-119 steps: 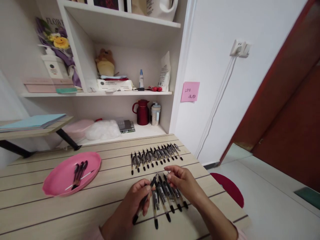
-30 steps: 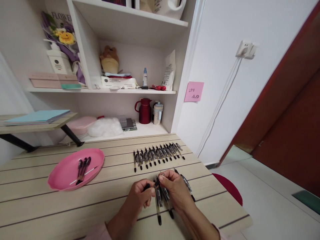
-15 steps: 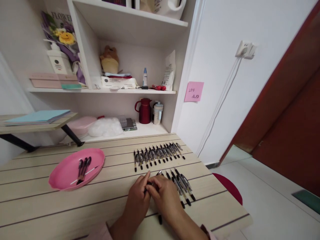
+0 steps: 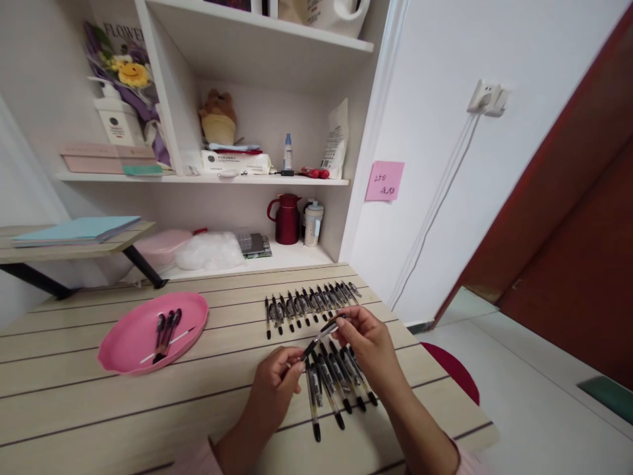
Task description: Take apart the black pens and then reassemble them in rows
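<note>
At the far left of the wooden table [image 4: 74, 409] lies a pink tray [image 4: 123, 346] with a few dark pen parts [image 4: 165, 328] and a thin white stick in it; behind it, on the low shelf, stand a red jug [image 4: 285, 219] and a pale cup just beside it. Right of the tray, well apart from it, a far row of pens [image 4: 309, 305] lies side by side, tips towards the near edge. Nearer, the left hand [image 4: 277, 386] has its fingers curled in, thumb and forefinger pinched on the lower end of a black pen [image 4: 320, 335]; the pen slants up to the far right, lifted over a near group of pens [image 4: 336, 386] that lies loosely fanned on the table between the two wrists. The right hand [image 4: 368, 343] pinches the pen's upper end with thumb and fingertips, the other fingers bent close; this end hangs just before the far row. Further right, a pink note [image 4: 384, 181] sticks to the white wall; a red stool [image 4: 457, 376] shows past the table's right edge.
</note>
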Available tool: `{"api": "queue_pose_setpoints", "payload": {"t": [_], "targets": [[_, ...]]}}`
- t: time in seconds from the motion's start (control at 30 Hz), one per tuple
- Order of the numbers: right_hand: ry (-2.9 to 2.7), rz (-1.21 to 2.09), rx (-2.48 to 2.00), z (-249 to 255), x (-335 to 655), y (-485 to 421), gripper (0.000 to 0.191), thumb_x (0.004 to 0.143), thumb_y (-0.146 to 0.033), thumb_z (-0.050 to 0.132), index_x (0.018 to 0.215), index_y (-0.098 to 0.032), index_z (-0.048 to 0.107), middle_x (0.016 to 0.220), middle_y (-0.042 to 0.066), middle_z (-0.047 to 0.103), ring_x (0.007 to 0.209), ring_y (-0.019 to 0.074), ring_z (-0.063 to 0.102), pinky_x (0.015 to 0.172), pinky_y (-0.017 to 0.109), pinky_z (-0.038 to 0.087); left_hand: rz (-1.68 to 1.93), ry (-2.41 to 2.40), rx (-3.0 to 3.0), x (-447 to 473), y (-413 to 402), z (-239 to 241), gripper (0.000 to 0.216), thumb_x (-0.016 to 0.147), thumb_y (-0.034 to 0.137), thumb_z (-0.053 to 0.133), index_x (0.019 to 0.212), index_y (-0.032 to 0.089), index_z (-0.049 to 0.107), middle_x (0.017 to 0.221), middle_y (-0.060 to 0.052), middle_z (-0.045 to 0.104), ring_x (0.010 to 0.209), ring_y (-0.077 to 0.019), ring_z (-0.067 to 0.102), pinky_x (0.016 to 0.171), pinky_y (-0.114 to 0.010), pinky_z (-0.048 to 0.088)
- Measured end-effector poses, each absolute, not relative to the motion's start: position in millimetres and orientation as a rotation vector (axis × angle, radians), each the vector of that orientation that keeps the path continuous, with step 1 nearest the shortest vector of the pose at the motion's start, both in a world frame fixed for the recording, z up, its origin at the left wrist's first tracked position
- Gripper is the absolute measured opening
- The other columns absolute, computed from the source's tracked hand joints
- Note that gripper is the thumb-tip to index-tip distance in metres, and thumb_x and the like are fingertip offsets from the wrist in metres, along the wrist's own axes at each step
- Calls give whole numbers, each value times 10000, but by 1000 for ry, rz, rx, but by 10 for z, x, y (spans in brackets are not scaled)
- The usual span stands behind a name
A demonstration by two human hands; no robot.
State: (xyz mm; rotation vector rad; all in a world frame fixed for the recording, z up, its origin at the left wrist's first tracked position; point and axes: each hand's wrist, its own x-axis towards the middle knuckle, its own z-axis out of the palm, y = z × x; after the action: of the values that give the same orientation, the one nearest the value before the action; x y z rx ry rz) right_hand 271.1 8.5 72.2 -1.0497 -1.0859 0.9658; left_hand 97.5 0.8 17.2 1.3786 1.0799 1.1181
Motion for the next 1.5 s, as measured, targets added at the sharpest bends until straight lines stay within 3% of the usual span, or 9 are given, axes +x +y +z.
{"api": "queue_pose_setpoints", "payload": {"t": [0.33,0.47,0.63,0.83,1.0,1.1,1.23,1.4,1.5], "targets": [[-1107,1142,-1049,573,2576,58,326,650,-415,675,838,-160,596,558,-36,541,509,104,517,482,218,379,1117,1009,1364,974,39,163,228,640,178,600,856,151,668,596,21,540,468,-76,474,442,-195,378],[-1131,1176,-1041,532,2563,51,315,639,-410,684,820,-166,601,563,-40,530,510,105,512,486,220,377,1070,972,1185,986,50,188,266,591,216,650,842,129,666,654,-17,615,503,-106,533,446,-219,420],[-1169,1166,-1041,497,2562,34,314,664,-428,658,833,-172,592,582,-30,530,538,123,531,504,233,397,1127,991,1129,996,28,213,305,542,219,692,836,141,686,628,6,583,476,-105,537,397,-210,406],[-1202,1133,-1047,458,2529,13,285,677,-426,642,814,-182,592,570,-32,524,529,123,521,500,231,384,1206,991,1192,1016,-38,250,195,566,197,667,753,154,697,615,31,512,442,-87,523,359,-191,366],[-1206,1123,-1073,438,2529,21,354,681,-401,640,946,-176,574,634,-20,545,535,123,525,493,233,395,1138,1070,1255,980,1,255,285,618,230,629,888,152,672,656,4,591,492,-106,550,441,-212,416],[-1186,1006,-1122,450,2696,-24,479,682,-404,633,1101,-202,515,783,7,588,583,133,546,510,246,414,1207,1286,1497,747,115,346,287,670,281,594,916,156,673,745,-39,667,625,-146,586,570,-239,452],[-1189,951,-1350,353,3121,-121,370,659,-433,639,916,-166,628,679,24,598,584,156,534,541,274,425,1075,1927,1737,35,368,562,341,728,326,511,1011,184,637,819,-30,688,710,-171,607,626,-243,440],[-1239,886,-1595,29,3574,-224,392,679,-490,599,903,-171,644,577,16,591,540,160,516,490,256,381,870,2366,1586,-941,669,705,364,717,281,502,1025,119,605,711,-85,684,691,-246,610,586,-296,386],[-1269,861,-1659,-106,3681,-250,391,700,-501,565,910,-179,637,618,16,611,551,161,532,503,249,390,721,2497,1540,-1234,757,676,336,687,260,531,960,84,616,707,-130,688,707,-275,617,564,-298,365]]}}
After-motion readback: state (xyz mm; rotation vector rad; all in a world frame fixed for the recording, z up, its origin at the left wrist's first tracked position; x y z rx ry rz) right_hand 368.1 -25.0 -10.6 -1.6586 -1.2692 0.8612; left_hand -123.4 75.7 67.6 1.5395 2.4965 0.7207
